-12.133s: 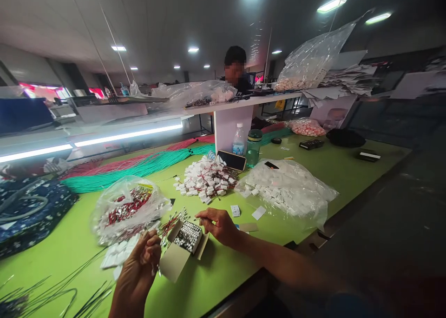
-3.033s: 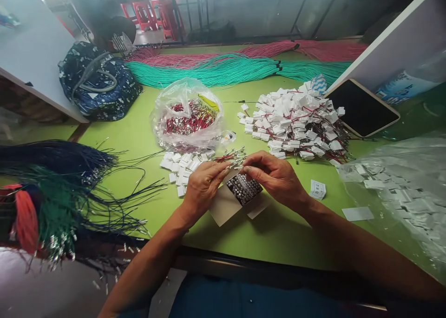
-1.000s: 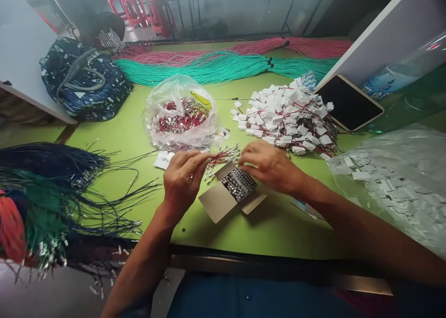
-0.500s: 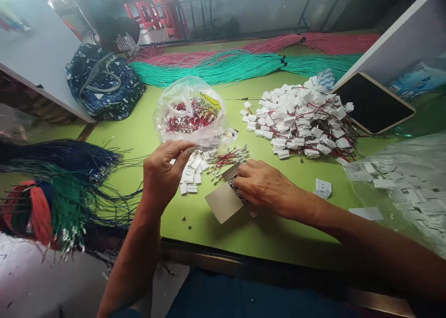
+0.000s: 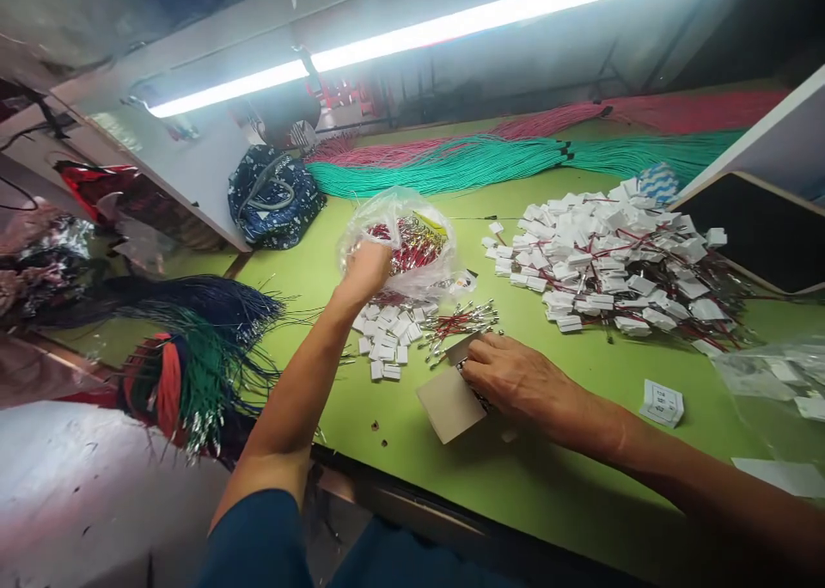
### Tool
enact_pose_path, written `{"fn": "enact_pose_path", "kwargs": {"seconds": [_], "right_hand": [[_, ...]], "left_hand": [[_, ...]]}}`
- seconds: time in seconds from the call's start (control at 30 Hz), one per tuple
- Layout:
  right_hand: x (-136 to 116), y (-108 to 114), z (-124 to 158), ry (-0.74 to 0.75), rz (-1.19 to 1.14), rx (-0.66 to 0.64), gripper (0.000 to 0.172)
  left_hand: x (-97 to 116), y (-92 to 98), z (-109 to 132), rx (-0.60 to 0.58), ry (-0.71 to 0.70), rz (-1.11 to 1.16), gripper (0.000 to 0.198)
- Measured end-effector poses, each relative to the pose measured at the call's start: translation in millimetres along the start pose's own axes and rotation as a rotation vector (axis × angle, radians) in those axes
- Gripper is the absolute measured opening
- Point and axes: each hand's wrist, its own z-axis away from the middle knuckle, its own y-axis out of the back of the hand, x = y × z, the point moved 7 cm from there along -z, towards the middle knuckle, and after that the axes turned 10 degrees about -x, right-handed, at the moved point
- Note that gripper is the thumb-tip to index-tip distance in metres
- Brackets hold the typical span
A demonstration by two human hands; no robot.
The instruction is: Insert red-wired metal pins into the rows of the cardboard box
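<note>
My left hand (image 5: pixel 370 266) reaches into the near left side of a clear plastic bag (image 5: pixel 438 278) full of short red wires with metal ends (image 5: pixel 416 242); its fingertips are hidden. My right hand (image 5: pixel 509 369) is closed over a small block with dark round parts, mostly covered by the fingers. What the fingers grip there is hidden. A flat tan plate (image 5: pixel 451 405) extends from this block toward my left. Behind the block lies a loose bunch of red wires (image 5: pixel 456 323) with silvery terminals. White plastic connector housings (image 5: pixel 385 339) are scattered below the bag.
A big heap of white connectors on red wires (image 5: pixel 599 253) stands at the right, near a dark framed board (image 5: pixel 754 231). Green wires (image 5: pixel 425 165) stretch along the back. Dark blue wire bundles (image 5: pixel 212 309) hang over the left side. A paper label (image 5: pixel 662 403) lies at right.
My left hand has moved forward from above the white housings into the plastic bag. My right hand stays at the block. The view has tilted up and left, bringing the lamp into sight.
</note>
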Motion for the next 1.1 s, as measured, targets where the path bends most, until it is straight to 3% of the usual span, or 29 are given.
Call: {"fn": "enact_pose_path", "kwargs": {"seconds": [0.23, 0.4, 0.53, 0.63, 0.7, 0.87, 1.03, 1.1], "right_hand": [[4, -1, -3, 0.003, -0.047, -0.088, 0.019], [6, 5, -8, -0.017, -0.076, -0.139, 0.022], [6, 4, -10, -0.021, -0.058, -0.143, 0.024], [6, 4, -8, -0.002, -0.062, -0.048, 0.022], [7, 6, -5, 0.019, -0.115, 0.03, 0.021], [13, 18, 6, 0.005, -0.504, 0.181, 0.023], [38, 8, 12, -0.286, -1.217, 0.221, 0.015], [43, 5, 11, -0.314, -1.51, 0.289, 0.019]], "left_hand": [[-4, -18.2, -35, 0.004, 0.056, 0.191, 0.018], [-11, -20.1, -38, 0.08, 0.074, 0.396, 0.004], [-14, -10.7, -35, 0.164, 0.044, 0.589, 0.003], [-11, 3.6, -31, 0.213, -0.01, 0.743, 0.006], [-7, 15.8, -22, 0.267, -0.088, 0.965, 0.006], [-1, 28.1, 17, 0.305, -0.224, 1.511, 0.011], [9, 6.3, 64, 0.206, -0.186, 1.806, 0.016], [17, -5.1, 81, 0.143, -0.151, 1.854, 0.019]]}}
